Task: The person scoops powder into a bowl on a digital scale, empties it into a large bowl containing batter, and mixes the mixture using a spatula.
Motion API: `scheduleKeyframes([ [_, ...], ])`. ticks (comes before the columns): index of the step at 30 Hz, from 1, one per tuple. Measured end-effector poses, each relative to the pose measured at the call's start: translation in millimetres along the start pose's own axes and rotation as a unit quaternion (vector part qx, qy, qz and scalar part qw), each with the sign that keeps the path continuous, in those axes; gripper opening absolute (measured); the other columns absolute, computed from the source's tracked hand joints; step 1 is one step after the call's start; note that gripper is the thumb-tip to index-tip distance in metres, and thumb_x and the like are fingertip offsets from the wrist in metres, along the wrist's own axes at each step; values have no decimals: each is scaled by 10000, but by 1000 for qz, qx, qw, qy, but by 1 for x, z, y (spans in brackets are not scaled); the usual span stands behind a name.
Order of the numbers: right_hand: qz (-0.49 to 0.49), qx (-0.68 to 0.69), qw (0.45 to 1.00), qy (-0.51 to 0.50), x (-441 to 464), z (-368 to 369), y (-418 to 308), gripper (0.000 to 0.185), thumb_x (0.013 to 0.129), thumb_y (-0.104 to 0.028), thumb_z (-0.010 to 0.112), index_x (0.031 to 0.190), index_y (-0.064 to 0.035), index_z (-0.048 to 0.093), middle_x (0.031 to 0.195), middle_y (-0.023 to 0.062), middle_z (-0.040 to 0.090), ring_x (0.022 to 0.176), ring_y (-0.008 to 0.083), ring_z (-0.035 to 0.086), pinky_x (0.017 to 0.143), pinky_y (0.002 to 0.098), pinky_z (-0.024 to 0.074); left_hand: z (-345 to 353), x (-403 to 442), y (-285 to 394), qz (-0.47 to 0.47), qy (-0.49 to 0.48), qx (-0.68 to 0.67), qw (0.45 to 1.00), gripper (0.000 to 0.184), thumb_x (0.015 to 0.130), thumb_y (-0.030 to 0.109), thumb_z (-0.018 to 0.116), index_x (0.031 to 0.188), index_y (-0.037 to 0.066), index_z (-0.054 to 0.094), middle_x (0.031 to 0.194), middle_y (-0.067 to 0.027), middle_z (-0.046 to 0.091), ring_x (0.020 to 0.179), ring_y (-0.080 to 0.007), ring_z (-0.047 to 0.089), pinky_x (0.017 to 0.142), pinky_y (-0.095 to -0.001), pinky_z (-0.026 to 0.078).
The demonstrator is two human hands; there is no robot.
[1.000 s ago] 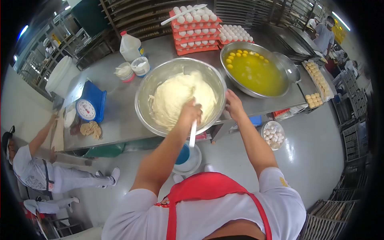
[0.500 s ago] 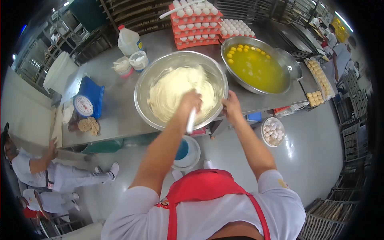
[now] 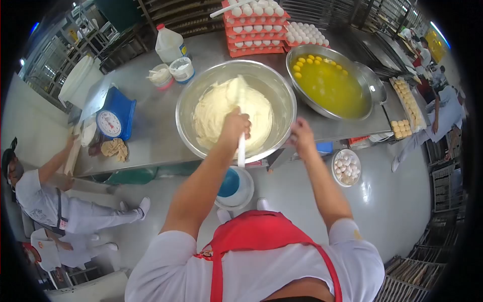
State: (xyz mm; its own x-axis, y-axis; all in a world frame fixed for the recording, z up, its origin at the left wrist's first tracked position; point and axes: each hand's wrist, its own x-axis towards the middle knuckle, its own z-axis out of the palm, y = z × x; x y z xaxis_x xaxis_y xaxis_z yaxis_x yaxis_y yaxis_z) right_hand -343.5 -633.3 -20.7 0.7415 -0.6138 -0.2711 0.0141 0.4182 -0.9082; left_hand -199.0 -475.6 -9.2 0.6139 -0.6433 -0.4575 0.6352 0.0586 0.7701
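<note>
A large metal mixing bowl (image 3: 285, 95) stands on the steel table, holding thick pale-yellow batter (image 3: 209, 113). My left hand (image 3: 234, 127) is wrapped round a white spatula (image 3: 242, 150). The handle end sticks out below my fist, over the near rim, while the blurred blade end lies in the batter toward the far side. My right hand (image 3: 302, 136) is at the bowl's right rim with its fingers curled against the edge. Some blur and the hand itself hide exactly how those fingers sit.
Right of the bowl is a metal basin (image 3: 363, 115) of cracked eggs. Behind are stacked egg trays (image 3: 255, 36), a plastic jug (image 3: 170, 46) and two small tubs. A blue scale (image 3: 119, 113) and a cloth (image 3: 114, 149) lie left. Buckets stand below; a co-worker (image 3: 37, 191) is at left.
My left hand has swung the spatula so its blade end points toward the bowl's far side. My right hand stays by the rim, its fingers shifted slightly. The view has moved a little.
</note>
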Motion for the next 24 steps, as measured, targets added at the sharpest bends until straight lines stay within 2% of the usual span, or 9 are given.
scheduleKeyframes([
  [5, -35, -96, 992, -73, 58, -20, 8, 342, 825, -122, 551, 1150, -87, 450, 916, 13, 562, 636, 115, 524, 489, 272, 431, 52, -35, 3, 24, -48, 88, 995, 246, 851, 110, 458, 1068, -1, 423, 540, -30, 407, 412, -135, 421, 352, -273, 340],
  [11, 39, -77, 996, 30, 3, -9, -4, 420, 808, -113, 551, 1195, -34, 410, 910, 68, 578, 736, 142, 550, 606, 318, 475, 31, -17, -14, 20, 31, -66, 997, 403, 838, 62, 443, 1219, 29, 315, 558, -6, 390, 395, -111, 373, 348, -257, 329],
  [13, -79, -37, 990, -112, 63, -26, -5, 433, 799, -103, 552, 1206, -43, 417, 917, 68, 586, 779, 146, 548, 637, 348, 473, 59, -43, -15, -8, -32, 29, 999, 502, 834, 72, 466, 1298, 33, 278, 559, -14, 407, 411, -116, 393, 362, -269, 344],
  [15, -61, -67, 988, -124, 66, -29, -2, 424, 794, -76, 541, 1200, -42, 425, 916, 73, 587, 741, 144, 557, 598, 322, 469, 67, -34, -13, 19, -10, 53, 998, 420, 840, 89, 471, 1236, 28, 345, 551, -14, 409, 425, -113, 400, 379, -270, 352],
  [18, -17, -29, 999, 17, -5, -6, 10, 452, 788, -113, 570, 1208, -48, 414, 903, 85, 577, 627, 147, 551, 528, 244, 441, 24, 3, 5, 29, -12, -150, 988, 203, 846, 120, 445, 1042, 65, 456, 533, 1, 386, 401, -106, 358, 360, -267, 323],
  [19, -21, -28, 999, 19, 2, -10, 10, 452, 788, -113, 570, 1208, -48, 414, 903, 85, 577, 627, 147, 551, 528, 244, 441, 30, 1, 6, 64, 106, -39, 991, 192, 891, 255, 388, 831, 107, 494, 523, 9, 372, 383, -122, 343, 347, -271, 308],
  [21, 49, -3, 999, -4, 13, -31, 15, 479, 784, -164, 592, 1217, -82, 404, 897, 68, 573, 650, 147, 552, 550, 252, 446, 38, -17, -9, 61, 57, -44, 995, 195, 884, 255, 376, 767, 117, 448, 521, 11, 378, 376, -124, 352, 338, -266, 310],
  [23, -47, -51, 998, -3, 35, -18, -5, 380, 770, -201, 593, 1099, -51, 476, 901, 93, 577, 721, 203, 553, 622, 351, 455, 48, -32, -27, 51, -65, -34, 996, 63, 835, 67, 446, 869, 105, 408, 531, 15, 388, 364, -99, 358, 312, -248, 310],
  [24, -64, -95, 988, -100, 59, -28, 2, 304, 762, -193, 589, 1020, -47, 519, 886, 123, 576, 760, 230, 549, 641, 372, 456, 52, -28, -30, -14, -105, -29, 994, 72, 837, 94, 467, 838, 133, 407, 520, 28, 381, 364, -98, 374, 309, -245, 324],
])
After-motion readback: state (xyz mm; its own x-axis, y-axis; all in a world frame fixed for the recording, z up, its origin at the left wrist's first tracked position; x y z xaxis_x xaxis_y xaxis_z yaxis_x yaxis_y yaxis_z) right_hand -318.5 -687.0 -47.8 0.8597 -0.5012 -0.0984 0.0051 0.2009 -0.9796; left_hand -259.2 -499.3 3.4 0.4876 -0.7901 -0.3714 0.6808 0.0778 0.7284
